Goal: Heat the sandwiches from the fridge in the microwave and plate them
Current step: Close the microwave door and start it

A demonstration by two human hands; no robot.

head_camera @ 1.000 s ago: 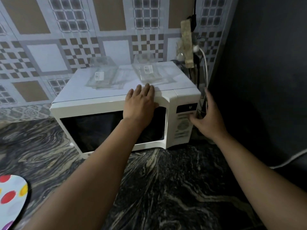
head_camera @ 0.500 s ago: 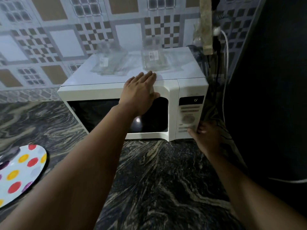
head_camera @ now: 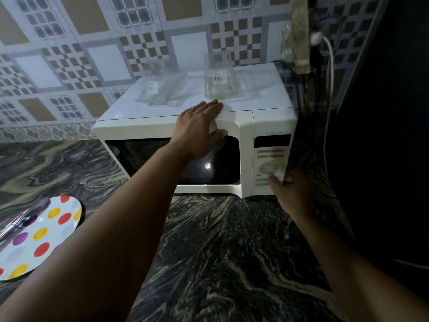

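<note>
1. A white box-shaped microwave oven [head_camera: 246, 126] with a dark glass door is seen standing on the dark marbled stone counter [head_camera: 220, 252], at its back edge, against the tiled wall. Its door is closed.
2. No sandwiches can be made out; what is behind the dark glass cannot be told.
3. The left hand [head_camera: 199, 129] is laid flat on the upper front edge of the microwave oven, above the door. The fingers [head_camera: 210, 106] are stretched out and kept together, and nothing is gripped by them.
4. The right hand [head_camera: 290, 194] is placed at the lower right corner of the microwave oven, by the grey control panel [head_camera: 270, 163]. A fingertip touches the panel just under the round dial. The hand is loosely curled and holds nothing.
5. Two clear plastic containers are seen on the top of the microwave oven: one flat container [head_camera: 162, 89] toward the left, and one taller container [head_camera: 219, 77] with a barcode label near the middle. They stand apart from each other.
6. A white round plate [head_camera: 39, 238] with red, yellow and purple dots lies at the left edge of the counter, well apart from the microwave oven. Some thin utensil lies across it, but it is too blurred to name.
7. A white cable [head_camera: 329, 73] hangs down at the right side of the microwave oven.
</note>
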